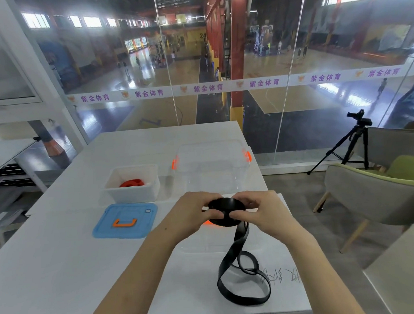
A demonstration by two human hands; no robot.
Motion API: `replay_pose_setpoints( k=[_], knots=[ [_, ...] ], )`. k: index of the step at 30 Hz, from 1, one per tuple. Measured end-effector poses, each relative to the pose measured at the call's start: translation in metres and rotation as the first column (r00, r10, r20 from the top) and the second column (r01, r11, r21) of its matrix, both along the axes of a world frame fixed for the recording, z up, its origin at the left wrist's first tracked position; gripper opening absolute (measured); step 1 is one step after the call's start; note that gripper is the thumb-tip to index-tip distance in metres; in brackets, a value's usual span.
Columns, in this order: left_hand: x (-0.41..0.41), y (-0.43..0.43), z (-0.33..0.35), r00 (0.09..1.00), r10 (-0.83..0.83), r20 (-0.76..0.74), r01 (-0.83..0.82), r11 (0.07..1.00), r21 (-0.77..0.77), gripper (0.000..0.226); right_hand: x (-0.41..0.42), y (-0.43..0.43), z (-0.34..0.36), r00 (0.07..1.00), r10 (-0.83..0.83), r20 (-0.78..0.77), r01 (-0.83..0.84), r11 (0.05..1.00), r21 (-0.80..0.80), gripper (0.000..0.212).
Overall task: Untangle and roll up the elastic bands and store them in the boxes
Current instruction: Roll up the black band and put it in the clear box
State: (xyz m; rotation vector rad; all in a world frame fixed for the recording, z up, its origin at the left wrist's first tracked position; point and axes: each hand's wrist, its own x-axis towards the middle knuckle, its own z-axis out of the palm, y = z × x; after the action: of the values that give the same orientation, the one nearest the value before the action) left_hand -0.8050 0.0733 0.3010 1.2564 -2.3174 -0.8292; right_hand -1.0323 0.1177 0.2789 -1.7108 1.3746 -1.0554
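A black elastic band (226,211) is partly wound into a flat roll, held above the white table (52,268). My left hand (193,211) pinches the roll's left side and my right hand (264,211) grips its right side. The band's loose tail (243,280) hangs down and loops on the table near the front edge. A small white box (131,183) at the middle left holds a rolled red band (131,183). A larger clear box (211,166) with orange latches stands behind my hands.
A blue lid (126,220) with an orange handle lies in front of the white box. A clear lid (218,241) lies under my hands. Right of the table stand a grey-green armchair (371,198) and a camera tripod (353,140). Glass panels rise behind the table.
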Motion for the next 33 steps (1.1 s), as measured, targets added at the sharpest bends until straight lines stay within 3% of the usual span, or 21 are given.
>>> replay_pose_setpoints(
  k=[3,7,11,13,16,21,24,26,29,33],
  knots=[
    [-0.001,0.001,0.002,0.988,0.032,-0.152,-0.031,0.999,0.013,0.007,0.001,-0.003,-0.002,0.998,-0.006,0.056,0.005,1.0,0.027,0.028],
    [0.0,0.002,0.0,0.892,0.195,-0.409,-0.124,0.973,0.195,0.02,-0.002,-0.005,-0.008,0.986,-0.028,0.167,0.013,0.996,0.089,0.038],
    [-0.001,0.002,-0.005,0.799,0.316,-0.512,-0.15,0.929,0.338,0.025,-0.004,-0.008,-0.007,0.982,-0.051,0.181,0.032,0.994,0.108,0.038],
    [0.001,0.001,-0.006,0.804,0.311,-0.507,-0.133,0.925,0.357,0.024,-0.004,-0.01,-0.007,0.987,-0.062,0.15,0.045,0.992,0.116,0.036],
    [0.009,-0.005,-0.005,0.902,0.214,-0.375,-0.073,0.932,0.355,0.023,-0.006,-0.01,-0.004,0.99,-0.084,0.115,0.071,0.991,0.11,0.03],
    [0.006,-0.009,0.004,0.988,0.128,-0.081,-0.117,0.985,0.128,0.048,-0.005,-0.012,0.004,0.998,-0.018,-0.062,0.023,0.997,0.08,0.025],
    [-0.004,-0.007,0.012,0.999,0.039,0.0,-0.039,0.999,-0.02,0.022,-0.001,-0.014,0.007,0.992,0.021,-0.12,-0.019,1.0,0.024,0.025],
    [-0.007,-0.006,0.018,0.997,0.017,-0.081,-0.019,1.0,-0.019,0.01,0.0,-0.014,0.01,0.999,0.008,-0.031,-0.008,1.0,0.014,0.027],
    [-0.007,-0.009,0.023,0.964,0.058,-0.259,-0.053,0.998,0.028,0.013,-0.002,-0.015,0.011,0.99,-0.036,0.139,0.029,0.998,0.051,0.035],
    [-0.009,-0.009,0.023,0.858,0.201,-0.473,-0.106,0.97,0.219,0.02,-0.002,-0.015,0.01,0.976,-0.062,0.209,0.056,0.998,0.038,0.033]
  ],
)
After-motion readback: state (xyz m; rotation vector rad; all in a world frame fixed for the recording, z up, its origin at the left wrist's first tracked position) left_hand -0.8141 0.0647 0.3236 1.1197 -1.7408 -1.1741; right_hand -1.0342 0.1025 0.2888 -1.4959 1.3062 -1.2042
